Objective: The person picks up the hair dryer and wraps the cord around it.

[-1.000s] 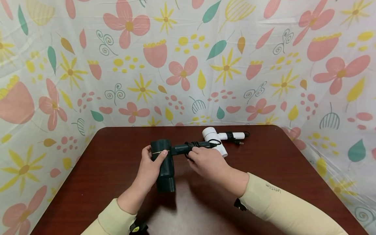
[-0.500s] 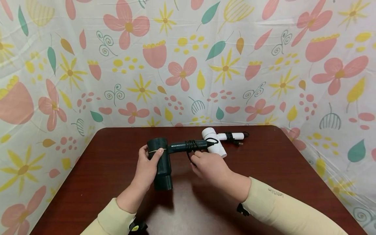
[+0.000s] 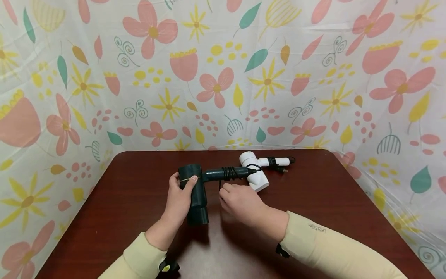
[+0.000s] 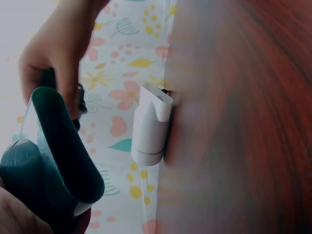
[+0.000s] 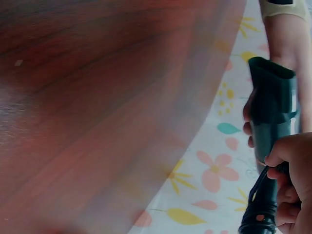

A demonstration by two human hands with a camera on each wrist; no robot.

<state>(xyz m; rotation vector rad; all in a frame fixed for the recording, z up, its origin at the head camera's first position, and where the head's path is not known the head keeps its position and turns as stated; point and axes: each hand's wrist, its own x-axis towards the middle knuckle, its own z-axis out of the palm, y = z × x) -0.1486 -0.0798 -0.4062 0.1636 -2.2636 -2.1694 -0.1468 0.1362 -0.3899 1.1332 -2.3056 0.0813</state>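
My left hand [image 3: 179, 200] grips the barrel of a dark green hair dryer [image 3: 198, 195], thumb across its top by a thin gold band. The dryer is held above the table, its handle pointing right and its flat nozzle toward me. Several turns of black cord [image 3: 229, 173] wrap the handle. My right hand [image 3: 244, 203] pinches a loose stretch of that cord just below the handle; in the right wrist view its fingers [image 5: 287, 195] curl at the cord. The nozzle [image 4: 68, 146] opening shows large in the left wrist view.
A white hair dryer [image 3: 258, 180] with black cord round its handle lies at the back right of the dark red wooden table [image 3: 132, 217], partly behind the green dryer's handle end. A flower-printed cloth [image 3: 216, 77] hangs behind the table and along its sides.
My right hand, with the cord, has moved a little down and left, under the handle. The green dryer shifted slightly left, then back right, in my left hand. The white dryer stays put.
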